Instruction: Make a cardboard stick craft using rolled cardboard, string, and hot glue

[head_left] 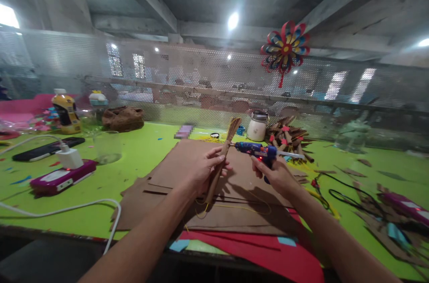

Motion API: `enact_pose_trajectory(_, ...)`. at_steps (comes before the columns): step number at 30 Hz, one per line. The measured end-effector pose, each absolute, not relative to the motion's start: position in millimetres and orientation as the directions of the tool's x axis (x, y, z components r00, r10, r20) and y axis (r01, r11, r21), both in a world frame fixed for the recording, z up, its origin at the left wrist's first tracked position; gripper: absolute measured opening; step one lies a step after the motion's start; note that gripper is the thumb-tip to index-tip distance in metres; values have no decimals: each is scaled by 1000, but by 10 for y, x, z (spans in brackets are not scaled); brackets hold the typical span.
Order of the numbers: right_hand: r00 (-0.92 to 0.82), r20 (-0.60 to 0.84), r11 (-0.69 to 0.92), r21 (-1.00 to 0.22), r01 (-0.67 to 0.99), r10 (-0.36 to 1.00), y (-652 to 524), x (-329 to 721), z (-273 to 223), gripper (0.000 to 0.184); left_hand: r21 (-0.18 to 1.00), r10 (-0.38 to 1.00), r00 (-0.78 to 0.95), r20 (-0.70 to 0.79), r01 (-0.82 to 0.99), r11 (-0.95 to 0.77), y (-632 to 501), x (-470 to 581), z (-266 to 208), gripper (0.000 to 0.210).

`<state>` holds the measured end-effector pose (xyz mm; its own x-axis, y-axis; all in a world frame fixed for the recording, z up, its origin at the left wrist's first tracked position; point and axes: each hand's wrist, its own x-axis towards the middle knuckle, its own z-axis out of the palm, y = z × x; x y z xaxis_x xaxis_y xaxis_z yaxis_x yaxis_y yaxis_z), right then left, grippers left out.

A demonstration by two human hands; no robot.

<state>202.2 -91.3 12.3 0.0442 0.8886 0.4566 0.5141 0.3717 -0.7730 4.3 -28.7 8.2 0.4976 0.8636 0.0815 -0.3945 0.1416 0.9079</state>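
Note:
My left hand is closed round a rolled brown paper stick with a frayed, fanned-out top; a yellow string trails from its lower end. In my right hand is a blue hot glue gun, a glue stick jutting from its back. The gun's nozzle points left and sits at the paper stick, just below the fanned part; whether it touches, I cannot tell. Both hands are above a stack of brown paper sheets.
Red paper lies under the stack. At left are a purple power strip with a white plug, a phone, a clear cup and bottles. Behind stand a jar and a pile of brown paper pieces. Black cable coils at right.

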Motion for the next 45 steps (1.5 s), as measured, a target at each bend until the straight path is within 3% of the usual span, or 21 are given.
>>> enact_pose_trajectory(32,123,394,236,-741,629,911,-909,2037,109,49,916,869,488,83,-381,126,-341,51,135,35)
enact_pose_trajectory(45,122,447,282,-730,622,886,-925,2015,129,48,916,871,482,94,-385,114,-331,42,119,38)
